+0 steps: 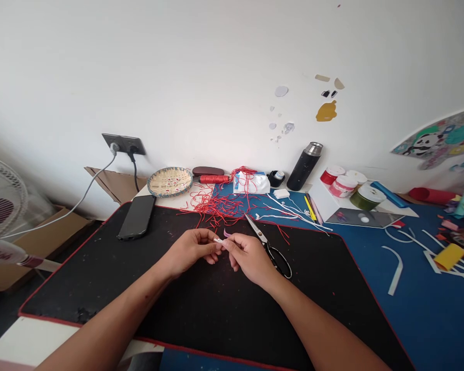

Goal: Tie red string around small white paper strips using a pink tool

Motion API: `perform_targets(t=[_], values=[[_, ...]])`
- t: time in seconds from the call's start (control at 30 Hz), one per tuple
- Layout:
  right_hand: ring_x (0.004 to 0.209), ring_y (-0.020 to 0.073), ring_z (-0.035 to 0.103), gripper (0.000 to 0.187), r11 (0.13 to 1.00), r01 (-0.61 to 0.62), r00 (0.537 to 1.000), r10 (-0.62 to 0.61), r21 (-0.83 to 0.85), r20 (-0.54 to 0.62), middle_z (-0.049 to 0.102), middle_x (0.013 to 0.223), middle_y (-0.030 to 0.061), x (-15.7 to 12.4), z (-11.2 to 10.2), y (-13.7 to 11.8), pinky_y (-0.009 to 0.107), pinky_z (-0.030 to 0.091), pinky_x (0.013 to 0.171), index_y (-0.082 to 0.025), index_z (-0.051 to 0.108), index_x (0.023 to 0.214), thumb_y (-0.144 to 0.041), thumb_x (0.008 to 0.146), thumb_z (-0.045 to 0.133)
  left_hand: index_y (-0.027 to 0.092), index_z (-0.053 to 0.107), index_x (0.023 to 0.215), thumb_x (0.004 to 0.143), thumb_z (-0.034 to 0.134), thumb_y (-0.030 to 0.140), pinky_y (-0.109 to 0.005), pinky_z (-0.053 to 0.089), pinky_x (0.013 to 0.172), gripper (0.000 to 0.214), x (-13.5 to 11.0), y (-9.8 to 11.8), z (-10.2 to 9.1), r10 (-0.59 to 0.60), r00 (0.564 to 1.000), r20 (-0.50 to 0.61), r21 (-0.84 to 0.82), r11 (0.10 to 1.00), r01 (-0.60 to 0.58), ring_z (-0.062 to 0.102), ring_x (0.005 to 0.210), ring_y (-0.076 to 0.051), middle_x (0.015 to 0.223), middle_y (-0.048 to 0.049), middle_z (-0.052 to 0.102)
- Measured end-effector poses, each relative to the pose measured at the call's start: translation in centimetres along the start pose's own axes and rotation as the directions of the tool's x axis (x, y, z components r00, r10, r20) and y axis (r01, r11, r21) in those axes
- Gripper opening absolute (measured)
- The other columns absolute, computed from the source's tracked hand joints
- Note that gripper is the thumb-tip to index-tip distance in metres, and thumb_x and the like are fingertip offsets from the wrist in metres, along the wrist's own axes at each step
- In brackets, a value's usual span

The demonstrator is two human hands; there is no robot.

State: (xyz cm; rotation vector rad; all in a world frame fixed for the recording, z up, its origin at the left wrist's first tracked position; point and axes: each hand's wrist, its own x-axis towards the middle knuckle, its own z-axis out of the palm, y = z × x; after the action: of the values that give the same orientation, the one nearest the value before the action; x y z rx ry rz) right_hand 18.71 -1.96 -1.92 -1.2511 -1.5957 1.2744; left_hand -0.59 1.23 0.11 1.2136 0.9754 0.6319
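Observation:
Above the middle of the black mat, my left hand (189,252) and my right hand (251,257) meet fingertip to fingertip. Between them is a small white piece (218,240), pinched by thumb and fingers. A thin pinkish-purple strip (227,234) curls up from my right fingertips; whether it joins the white piece cannot be made out, as the fingers cover most of it. Black-handled scissors (268,246) lie on the mat with blades half hidden by nothing, just right of my right hand. Cut red cords (220,206) spread beyond my fingers.
A phone (137,217) lies at the left of the mat (201,319). Behind stand a woven basket (170,182), a red thread spool (214,179), a black flask (304,167) and a white box (325,203) bearing ribbon spools. White strips (396,270) lie right; a fan (3,206) stands left.

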Motion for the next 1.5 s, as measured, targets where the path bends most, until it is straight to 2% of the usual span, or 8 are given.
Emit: perform_targets(t=[0.2,0.47,0.67,0.83,0.97,1.17,1.5], values=[[0.043,0.0099,0.051,0.032,1.000,0.006,1.000,-0.006,-0.007,0.000,0.056,0.053,-0.0061,-0.01,-0.05,-0.14,0.024,0.047,0.060,-0.019,0.062,0.078,-0.041,0.100,0.054,0.014,0.070,0.081,0.067,0.088,0.042,-0.025,0.055,0.062,0.036,-0.17,0.49,-0.10,-0.021,1.000,0.016,0.027,0.999,0.020,0.066,0.060,-0.013,0.072,-0.0004,0.073],[0.043,0.0101,0.050,0.031,1.000,-0.008,1.000,0.008,0.005,0.006,0.056,0.052,-0.0058,0.17,-0.09,-0.02,0.023,0.043,0.054,-0.019,0.062,0.080,-0.040,0.100,0.053,0.013,0.071,0.084,0.067,0.088,0.040,-0.025,0.055,0.062,0.036,-0.15,0.08,0.03,-0.020,1.000,0.017,-0.033,0.999,0.020,0.067,0.061,-0.013,0.073,-0.0013,0.073],[0.043,0.0099,0.050,0.036,1.000,-0.013,1.000,0.013,0.025,0.008,0.056,0.053,-0.0050,0.34,-0.18,0.15,0.022,0.041,0.050,-0.019,0.058,0.075,-0.043,0.101,0.052,0.014,0.070,0.083,0.070,0.085,0.045,-0.024,0.053,0.058,0.037,0.06,-0.14,0.25,0.007,1.000,-0.004,-0.046,0.999,-0.007,0.064,0.057,-0.012,0.071,-0.0017,0.072],[0.045,0.0100,0.052,0.031,1.000,-0.021,0.999,0.021,0.006,0.046,0.059,0.057,-0.0045,0.25,-0.08,0.26,0.021,0.041,0.049,-0.018,0.065,0.088,-0.044,0.100,0.054,0.014,0.069,0.082,0.071,0.084,0.048,-0.025,0.053,0.058,0.038,0.12,-0.07,0.05,0.023,0.999,-0.023,-0.016,1.000,-0.023,0.064,0.057,-0.013,0.071,-0.0017,0.071],[0.045,0.0095,0.052,0.029,0.999,-0.005,0.998,0.007,-0.036,0.058,0.059,0.059,-0.0043,0.18,-0.03,0.37,0.020,0.041,0.049,-0.018,0.067,0.089,-0.042,0.101,0.054,0.014,0.069,0.084,0.071,0.084,0.048,-0.025,0.052,0.058,0.039,0.08,-0.01,-0.02,0.031,0.999,-0.029,-0.026,0.999,-0.032,0.063,0.055,-0.012,0.070,-0.0014,0.071],[0.045,0.0094,0.052,0.031,1.000,-0.024,0.998,0.024,-0.009,0.053,0.058,0.058,-0.0046,0.20,-0.08,0.37,0.020,0.040,0.047,-0.018,0.066,0.086,-0.045,0.099,0.056,0.013,0.070,0.086,0.065,0.089,0.045,-0.024,0.052,0.058,0.042,0.11,-0.16,0.06,-0.001,1.000,-0.019,-0.087,0.996,-0.001,0.062,0.055,-0.012,0.068,-0.0005,0.070],[0.046,0.0102,0.052,0.033,0.998,-0.058,0.996,0.057,0.015,0.070,0.058,0.057,-0.0044,0.19,-0.23,0.06,0.021,0.041,0.049,-0.018,0.066,0.085,-0.046,0.099,0.055,0.013,0.071,0.085,0.065,0.090,0.043,-0.024,0.052,0.058,0.041,0.16,-0.23,0.02,-0.027,1.000,0.011,-0.117,0.993,0.028,0.061,0.057,-0.012,0.069,-0.0003,0.070]])
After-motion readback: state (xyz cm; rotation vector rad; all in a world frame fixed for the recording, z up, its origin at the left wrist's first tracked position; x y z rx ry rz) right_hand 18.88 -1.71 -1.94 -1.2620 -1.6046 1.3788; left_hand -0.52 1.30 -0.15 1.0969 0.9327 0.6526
